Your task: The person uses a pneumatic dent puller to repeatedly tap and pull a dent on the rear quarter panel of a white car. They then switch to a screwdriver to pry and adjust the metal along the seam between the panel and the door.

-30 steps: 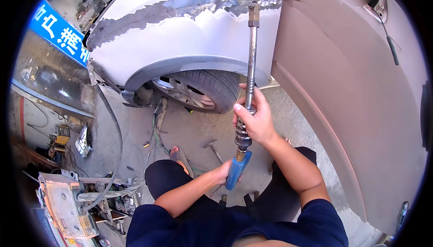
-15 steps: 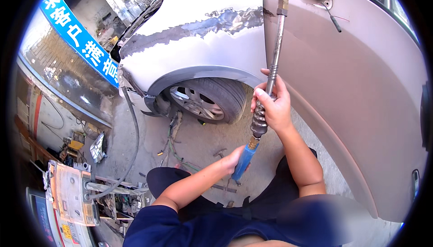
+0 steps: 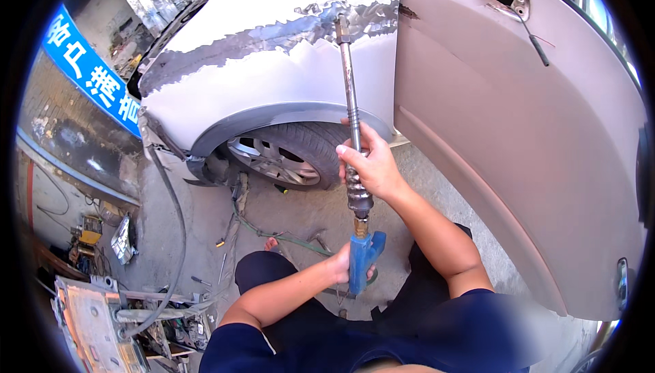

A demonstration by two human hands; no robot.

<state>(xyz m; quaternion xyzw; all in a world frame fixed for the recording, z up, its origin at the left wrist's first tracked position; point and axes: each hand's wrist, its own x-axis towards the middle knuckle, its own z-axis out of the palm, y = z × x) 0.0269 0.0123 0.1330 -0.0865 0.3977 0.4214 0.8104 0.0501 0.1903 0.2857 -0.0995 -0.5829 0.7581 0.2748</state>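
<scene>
A slide-hammer dent puller [image 3: 349, 93] with a long steel shaft stands upright in front of the car. Its blue grip handle [image 3: 359, 267] is wrapped by my left hand [image 3: 338, 264]. Higher up, my right hand [image 3: 375, 165] closes around the shaft at the ribbed sliding weight. The brass-coloured tip overlaps a scraped, crumpled metal band [image 3: 269, 37] on the white fender [image 3: 239, 80]. Whether the tip touches the metal, I cannot tell. Below the fender arch is a tyre with a silver wheel [image 3: 280, 158].
An opened door panel [image 3: 498, 141] fills the right side, a black-ended wire [image 3: 539, 51] dangling from its handle hole. A thick cable [image 3: 179, 216] runs from a worn machine [image 3: 92, 322] at lower left. Green hose [image 3: 290, 238] and tools lie on the floor. A blue banner [image 3: 94, 76] hangs left.
The dent puller has swung left and turned more upright, its tip shifting from over the door edge to over the scraped fender band. Both hands keep their hold. The view has shifted slightly.
</scene>
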